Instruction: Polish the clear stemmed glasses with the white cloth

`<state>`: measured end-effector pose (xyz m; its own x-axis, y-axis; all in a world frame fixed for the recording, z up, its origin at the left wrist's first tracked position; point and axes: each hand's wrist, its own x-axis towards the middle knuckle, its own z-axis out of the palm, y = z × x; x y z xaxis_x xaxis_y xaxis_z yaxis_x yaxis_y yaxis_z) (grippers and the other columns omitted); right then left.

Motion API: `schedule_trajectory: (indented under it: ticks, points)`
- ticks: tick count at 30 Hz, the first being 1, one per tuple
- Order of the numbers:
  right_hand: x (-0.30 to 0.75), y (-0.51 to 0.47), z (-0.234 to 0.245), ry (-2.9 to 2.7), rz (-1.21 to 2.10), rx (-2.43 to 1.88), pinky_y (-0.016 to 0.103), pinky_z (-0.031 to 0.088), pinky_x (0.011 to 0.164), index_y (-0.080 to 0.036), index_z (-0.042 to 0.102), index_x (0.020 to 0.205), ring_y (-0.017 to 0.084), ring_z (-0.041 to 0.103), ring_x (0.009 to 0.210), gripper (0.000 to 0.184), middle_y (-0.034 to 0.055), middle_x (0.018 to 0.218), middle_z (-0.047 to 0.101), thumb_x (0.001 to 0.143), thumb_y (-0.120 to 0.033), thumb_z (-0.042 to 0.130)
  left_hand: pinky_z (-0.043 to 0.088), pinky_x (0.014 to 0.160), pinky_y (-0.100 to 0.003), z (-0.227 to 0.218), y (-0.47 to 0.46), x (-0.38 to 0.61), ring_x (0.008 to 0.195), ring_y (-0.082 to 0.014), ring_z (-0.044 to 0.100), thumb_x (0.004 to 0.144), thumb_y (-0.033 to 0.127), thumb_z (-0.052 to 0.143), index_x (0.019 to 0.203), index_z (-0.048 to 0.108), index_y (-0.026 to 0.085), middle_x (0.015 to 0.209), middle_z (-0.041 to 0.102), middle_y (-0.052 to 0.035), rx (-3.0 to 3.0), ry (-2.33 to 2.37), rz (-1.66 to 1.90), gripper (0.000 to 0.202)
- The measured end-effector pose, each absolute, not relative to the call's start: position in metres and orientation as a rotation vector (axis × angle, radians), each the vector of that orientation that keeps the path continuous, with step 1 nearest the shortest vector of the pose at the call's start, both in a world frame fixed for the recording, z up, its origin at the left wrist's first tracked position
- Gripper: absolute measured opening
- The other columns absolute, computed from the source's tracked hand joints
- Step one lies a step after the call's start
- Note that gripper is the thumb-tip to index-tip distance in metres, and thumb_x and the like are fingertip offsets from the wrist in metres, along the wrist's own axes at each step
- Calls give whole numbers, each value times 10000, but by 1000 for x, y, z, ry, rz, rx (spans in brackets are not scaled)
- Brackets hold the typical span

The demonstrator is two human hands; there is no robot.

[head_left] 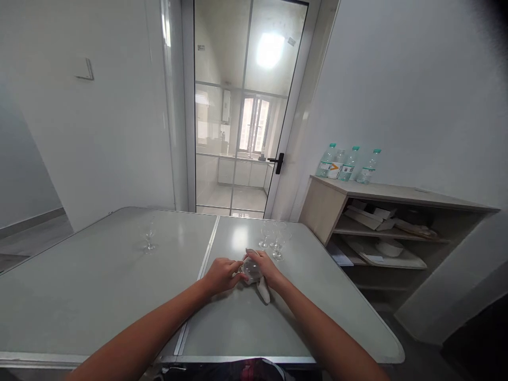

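Note:
Both my hands meet over the middle of the grey table [99,286]. My left hand [222,275] is closed on a small clear stemmed glass [250,270], held on its side. My right hand [266,269] is wrapped round the glass's bowl with a white cloth [262,290], whose end hangs down onto the table. Just beyond my hands stand three clear stemmed glasses [274,238] in a group. One more stemmed glass [150,239] stands alone at the left.
A glass door [246,106] with a black handle stands beyond the table. At the right is a low wooden shelf unit [397,222] with several water bottles [349,165] on top and boards and paper inside.

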<state>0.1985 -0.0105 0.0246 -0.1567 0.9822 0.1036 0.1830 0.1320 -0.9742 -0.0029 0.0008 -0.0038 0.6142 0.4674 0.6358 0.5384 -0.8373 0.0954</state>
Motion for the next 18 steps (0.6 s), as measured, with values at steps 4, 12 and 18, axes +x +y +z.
schedule_trajectory:
  ticks: [4, 12, 18]
  points:
    - [196, -15, 28, -1558, 814, -1109, 283, 427, 720, -204, 652, 843, 188, 562, 763, 266, 6, 784, 644, 892, -451, 568, 417, 610, -250, 1, 2, 1, 604, -165, 678, 885, 406, 709, 982, 733, 208, 695, 752, -14, -2805, -1126, -1183, 221]
    - [197, -23, 30, -1954, 359, -808, 370, 434, 926, -225, 647, 1040, 248, 566, 1031, 191, 70, 1074, 662, 912, -209, 505, 398, 557, -227, 10, 8, 7, 562, -147, 623, 875, 354, 664, 781, 726, 155, 616, 705, -21, -2934, -1524, -1366, 229]
    - [191, -23, 28, -2105, 240, -1030, 350, 404, 829, -223, 669, 983, 241, 549, 904, 190, 64, 960, 676, 851, -187, 538, 368, 585, -269, -1, 3, 4, 618, -216, 674, 825, 270, 691, 746, 697, 166, 682, 736, -74, -2808, -1354, -1037, 131]
